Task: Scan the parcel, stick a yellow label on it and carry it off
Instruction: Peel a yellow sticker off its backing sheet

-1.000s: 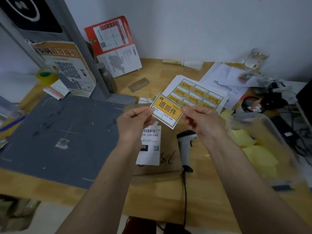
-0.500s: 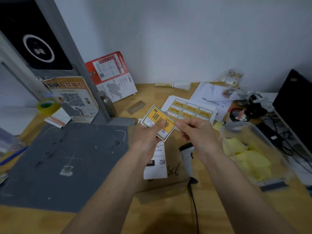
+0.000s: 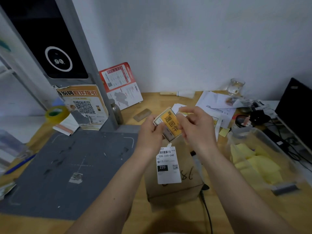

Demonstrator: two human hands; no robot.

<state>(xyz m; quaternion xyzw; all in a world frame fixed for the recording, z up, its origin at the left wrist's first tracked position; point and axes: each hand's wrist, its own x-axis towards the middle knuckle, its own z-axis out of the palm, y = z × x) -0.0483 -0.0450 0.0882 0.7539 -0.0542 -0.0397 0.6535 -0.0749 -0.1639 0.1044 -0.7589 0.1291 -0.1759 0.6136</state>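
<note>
Both bare hands hold a yellow rectangular label [image 3: 169,124] with bold black Chinese characters above a wooden desk [image 3: 168,215]. The left hand [image 3: 150,132] pinches its left edge between thumb and fingers; the right hand [image 3: 196,126] grips its right side with fingertips. The label is tilted and blurred, so its characters cannot be read with certainty. Just below the hands, nearer the camera, sits the brown cardboard parcel [image 3: 175,188], bearing a white shipping slip [image 3: 168,165] printed "220-220-C40", a black box reading "220", a barcode and a QR code; handwritten digits resembling "98" lie beside it. To the left lies a dark grey mat [image 3: 67,166]. Far left, an orange poster [image 3: 84,105] carries a QR code.
</note>
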